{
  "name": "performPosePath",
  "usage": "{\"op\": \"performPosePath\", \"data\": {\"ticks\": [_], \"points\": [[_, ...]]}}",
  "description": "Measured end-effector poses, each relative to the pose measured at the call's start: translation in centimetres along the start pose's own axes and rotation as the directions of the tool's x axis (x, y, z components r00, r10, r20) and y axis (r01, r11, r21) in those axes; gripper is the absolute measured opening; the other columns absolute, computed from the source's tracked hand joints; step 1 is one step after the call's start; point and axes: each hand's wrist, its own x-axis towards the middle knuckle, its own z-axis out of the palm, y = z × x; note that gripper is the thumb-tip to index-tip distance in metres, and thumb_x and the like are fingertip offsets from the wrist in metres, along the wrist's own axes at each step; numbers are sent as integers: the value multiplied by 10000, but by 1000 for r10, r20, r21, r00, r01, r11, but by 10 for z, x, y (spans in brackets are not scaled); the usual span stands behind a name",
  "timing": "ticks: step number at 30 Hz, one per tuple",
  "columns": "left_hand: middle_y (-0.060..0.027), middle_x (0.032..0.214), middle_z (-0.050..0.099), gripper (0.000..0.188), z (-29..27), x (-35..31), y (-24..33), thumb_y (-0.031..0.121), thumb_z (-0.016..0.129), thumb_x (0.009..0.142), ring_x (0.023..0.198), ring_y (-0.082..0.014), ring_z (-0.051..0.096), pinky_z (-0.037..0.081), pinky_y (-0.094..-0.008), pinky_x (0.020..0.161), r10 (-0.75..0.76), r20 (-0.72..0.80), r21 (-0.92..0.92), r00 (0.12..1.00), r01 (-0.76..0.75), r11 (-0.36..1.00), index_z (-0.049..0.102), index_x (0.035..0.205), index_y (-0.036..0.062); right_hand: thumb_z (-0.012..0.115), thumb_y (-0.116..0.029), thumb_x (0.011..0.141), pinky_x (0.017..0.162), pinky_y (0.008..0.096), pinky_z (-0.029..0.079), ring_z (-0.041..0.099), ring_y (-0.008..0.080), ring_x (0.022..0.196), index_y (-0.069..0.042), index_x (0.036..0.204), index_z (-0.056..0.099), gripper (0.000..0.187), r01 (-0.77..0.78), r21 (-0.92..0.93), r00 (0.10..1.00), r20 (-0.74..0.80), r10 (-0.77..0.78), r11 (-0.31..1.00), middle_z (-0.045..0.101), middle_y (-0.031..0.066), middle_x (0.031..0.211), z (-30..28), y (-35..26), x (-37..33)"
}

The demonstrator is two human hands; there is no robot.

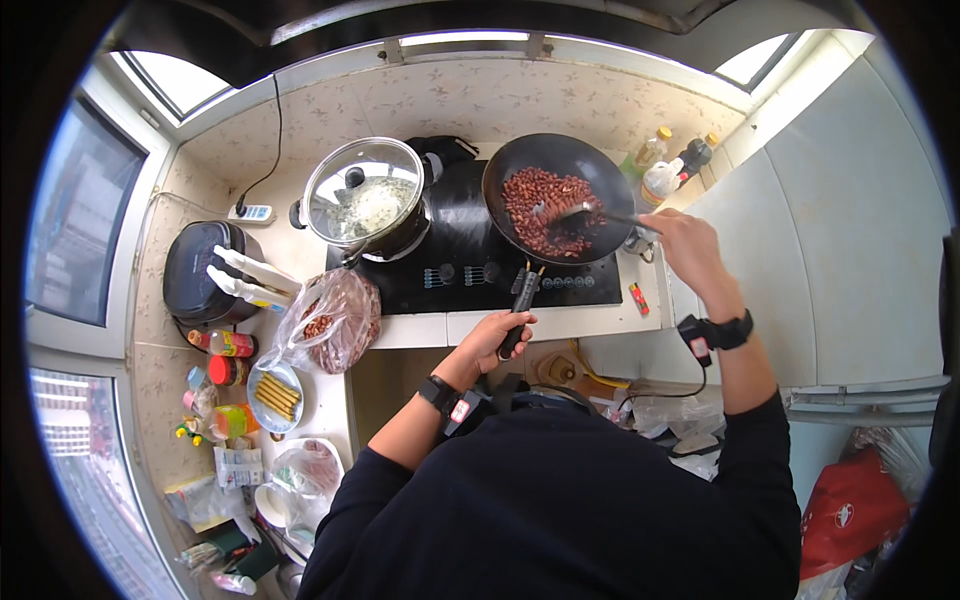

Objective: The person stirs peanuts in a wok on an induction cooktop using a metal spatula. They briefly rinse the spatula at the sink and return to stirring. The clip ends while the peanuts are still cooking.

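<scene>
Red-skinned peanuts (pixel 545 193) lie spread across the bottom of a black wok (pixel 610 165) on the right side of the stove. My left hand (pixel 497 338) is closed around the wok's black handle (pixel 524 292). In my right hand (pixel 686 250) is the handle of a metal spatula (pixel 622 217), gripped at the wok's right rim. The spatula's head is down among the peanuts and partly blurred, so its exact shape is hard to make out. Left of the wok stands a pot (pixel 378 245) under a glass lid (pixel 360 185), with pale food showing through.
A plastic bag of peanuts (pixel 340 320) sits on the left counter, near a plate of brown sticks (pixel 278 392) and a black appliance (pixel 208 290). Bottles (pixel 695 155) stand behind the wok at right. A red lighter (pixel 638 298) lies at the counter's front edge.
</scene>
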Motion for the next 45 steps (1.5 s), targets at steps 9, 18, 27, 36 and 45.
{"op": "performPosePath", "data": {"ticks": [9,18,27,36,45], "points": [[-38,785,623,257,0,0,0,219,533,1075,582,-106,586,481,-220,476,21,1,14,1000,-21,1000,560,1179,-15,612,-26,893,919,434,540,681,346,1090,-137,1283,699,415,-73,293,994,-58,94,953,710,137,1238,80,6,41],[-41,763,631,221,0,1,1,215,609,1029,561,-112,593,468,-241,459,14,-16,11,1000,-14,1000,607,1089,2,538,26,858,845,423,550,698,341,980,-120,1128,771,386,-9,22,995,100,6,1000,746,87,1124,-61,-10,-24],[-23,772,604,255,2,0,3,237,580,1054,561,-100,583,465,-232,462,-10,-23,52,1000,11,999,569,1164,7,634,-21,887,863,411,550,693,335,1010,-134,1254,715,392,-164,115,956,-228,186,980,727,106,1176,64,10,22],[-33,777,613,236,-3,1,0,215,577,1057,559,-104,580,475,-235,459,4,-30,35,1000,-3,999,578,1148,-2,626,-1,860,871,441,539,688,346,1008,-112,1165,753,348,-74,13,997,33,74,997,739,111,1110,-24,-4,-10],[-37,779,620,238,-4,5,1,222,544,1070,564,-112,579,481,-237,474,-6,13,25,1000,5,1000,570,1154,1,629,-22,881,878,448,541,693,351,1016,-109,1174,751,329,-63,125,993,-88,74,990,736,115,1135,13,-9,8]]}}
